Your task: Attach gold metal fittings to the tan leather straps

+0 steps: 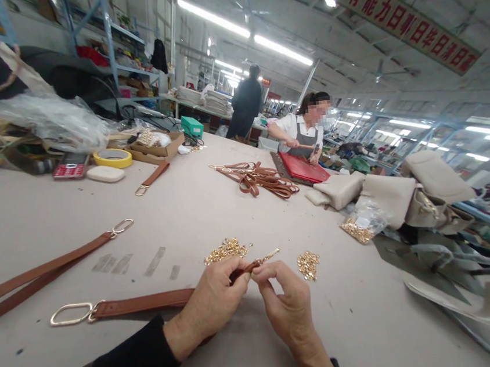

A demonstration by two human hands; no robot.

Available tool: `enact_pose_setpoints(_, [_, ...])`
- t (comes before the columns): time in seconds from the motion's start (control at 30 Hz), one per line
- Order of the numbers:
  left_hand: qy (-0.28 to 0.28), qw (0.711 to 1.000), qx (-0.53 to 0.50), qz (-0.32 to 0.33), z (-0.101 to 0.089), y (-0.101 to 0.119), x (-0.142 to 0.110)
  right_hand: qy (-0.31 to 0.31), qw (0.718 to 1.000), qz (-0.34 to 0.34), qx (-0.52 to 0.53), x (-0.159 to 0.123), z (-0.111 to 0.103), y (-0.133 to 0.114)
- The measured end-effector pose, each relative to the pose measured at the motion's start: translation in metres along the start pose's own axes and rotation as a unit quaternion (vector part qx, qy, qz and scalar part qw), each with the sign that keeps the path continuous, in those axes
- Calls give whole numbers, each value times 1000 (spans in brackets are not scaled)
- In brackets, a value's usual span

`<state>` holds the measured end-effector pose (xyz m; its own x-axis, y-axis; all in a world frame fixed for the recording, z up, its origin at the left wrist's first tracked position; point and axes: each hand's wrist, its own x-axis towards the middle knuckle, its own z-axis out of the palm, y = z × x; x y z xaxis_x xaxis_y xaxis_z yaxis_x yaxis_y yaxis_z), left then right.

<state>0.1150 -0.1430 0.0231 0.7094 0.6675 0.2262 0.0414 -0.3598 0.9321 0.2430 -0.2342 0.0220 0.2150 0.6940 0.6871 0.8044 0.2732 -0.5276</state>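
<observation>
My left hand (215, 297) is closed on the end of a brown leather strap (146, 302). The strap runs left across the table to a gold oval ring (71, 314). A gold metal clasp (271, 256) sticks out past my fingertips at the held end. My right hand (286, 299) pinches at that same end with thumb and index finger; whatever is between those fingertips is hidden. Just behind my hands is a pile of small gold fittings (228, 249). A second, smaller pile of gold pieces (308, 265) lies right of my right hand.
Another looped brown strap (48, 273) lies at left, and a bundle of straps (262, 179) farther back. Yellow tape (112, 158) and a cardboard box (158, 149) stand back left. Beige bags (386, 195) crowd the right. Across the table, a person (303, 128) works over red material (302, 167).
</observation>
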Motion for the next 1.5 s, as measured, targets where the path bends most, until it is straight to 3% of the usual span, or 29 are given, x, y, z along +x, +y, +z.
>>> enact_pose_setpoints(0.23, [-9,1000,15,18,-2,3,-1,9,996,85,19,-1,1,-1])
enact_pose_setpoints(0.43, [-41,999,-29,15,-5,9,1,38,954,226,192,0,3,0])
enact_pose_setpoints(0.53, [-39,996,-77,-29,-4,7,2,27,930,254,265,2,4,0])
enact_pose_setpoints(0.73, [-45,983,-149,-97,-5,4,3,45,907,301,291,3,5,2])
enact_pose_setpoints(0.87, [-26,994,-99,-43,-6,7,0,-25,890,310,334,4,8,-5])
enact_pose_setpoints(1.03, [8,999,-47,-1,-1,5,-2,-99,904,266,321,9,8,-18])
enact_pose_setpoints(1.23, [54,997,-53,13,5,8,-3,-112,898,265,331,8,6,-11])
enact_pose_setpoints(1.4, [17,990,-139,17,-5,24,-6,-79,894,300,324,0,8,3])
enact_pose_setpoints(1.5, [-11,989,-145,33,-6,29,-10,-39,905,320,278,-5,10,12])
